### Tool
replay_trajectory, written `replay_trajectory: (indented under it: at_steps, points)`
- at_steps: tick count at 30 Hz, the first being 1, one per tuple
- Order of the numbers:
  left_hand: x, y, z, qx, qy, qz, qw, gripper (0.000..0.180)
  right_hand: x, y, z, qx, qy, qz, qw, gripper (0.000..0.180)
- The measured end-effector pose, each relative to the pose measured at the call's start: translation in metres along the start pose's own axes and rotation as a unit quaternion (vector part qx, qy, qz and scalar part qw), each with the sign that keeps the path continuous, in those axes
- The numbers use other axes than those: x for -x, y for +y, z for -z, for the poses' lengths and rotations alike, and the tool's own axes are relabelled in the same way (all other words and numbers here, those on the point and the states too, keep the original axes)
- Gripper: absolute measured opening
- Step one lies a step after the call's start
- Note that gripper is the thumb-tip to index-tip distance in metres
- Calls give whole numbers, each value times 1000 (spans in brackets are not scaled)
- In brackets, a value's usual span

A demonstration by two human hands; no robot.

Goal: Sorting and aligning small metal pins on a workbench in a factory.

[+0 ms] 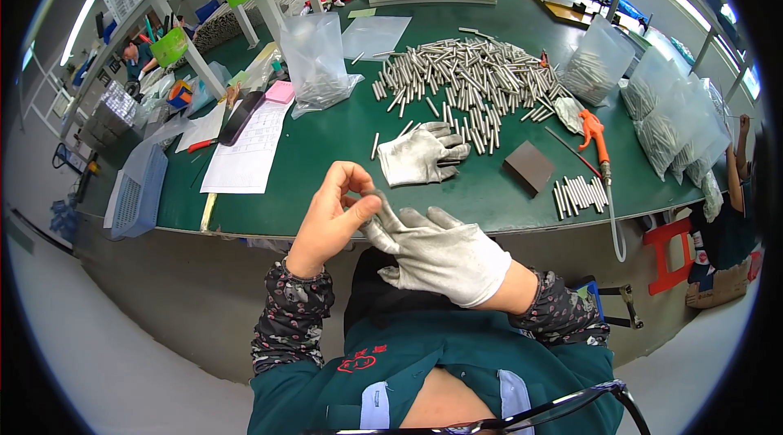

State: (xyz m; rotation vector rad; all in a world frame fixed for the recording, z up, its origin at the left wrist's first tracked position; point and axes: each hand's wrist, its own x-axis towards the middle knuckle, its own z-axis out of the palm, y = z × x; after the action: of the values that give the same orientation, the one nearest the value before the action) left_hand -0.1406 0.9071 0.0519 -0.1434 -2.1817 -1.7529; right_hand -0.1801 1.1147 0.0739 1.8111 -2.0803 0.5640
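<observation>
White glove [473, 265] is worn on the right hand [432, 249], above the person's lap and just in front of the near edge of the bench [326, 139], and one of its fingers is pinched between the thumb and forefinger of the bare left hand [324, 216]. The grip of the left hand is closed on this fabric, while the grip of the right is released, its fingers extended. A second glove [416, 157], whitish and soiled, is laid on the bench beyond the hands. Farther back, a large heap of metal pins [457, 68] is spread, and to the right a small row of pins [581, 194] is set out near a dark brown block [528, 167] and an orange air gun [594, 135]. Printed sheets [245, 159] and a blue basket [143, 190] are seen at the left; more pins are packed in clear bags [652, 76] at the right.
</observation>
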Motion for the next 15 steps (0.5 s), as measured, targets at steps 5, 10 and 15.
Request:
replay_trajectory:
  at_steps: [5,10,15]
  points:
    - [3,17,-12,-51,-158,44,985,17,8,5,-12,-69,18,82,994,36]
    - [12,12,-12,-49,-110,1,993,14,8,4,-10,-99,16,95,990,34]
    - [13,14,-13,-89,-15,-32,995,15,3,-2,-8,-57,53,49,996,38]
